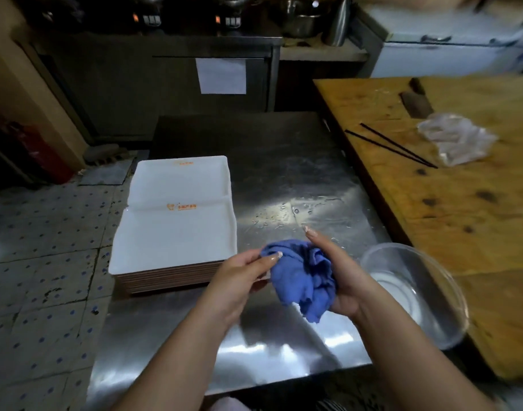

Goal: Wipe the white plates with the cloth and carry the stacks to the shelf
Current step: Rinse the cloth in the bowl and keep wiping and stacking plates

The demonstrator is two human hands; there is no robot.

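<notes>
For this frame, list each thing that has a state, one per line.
blue cloth: bunched, held in both hands above the steel table
left hand: pinches the cloth's edge
right hand: holds the cloth
near plate stack: stacked, untouched
far plate stack: behind it, untouched
metal bowl: upright, holds water
chopsticks: lying on wooden board
</notes>
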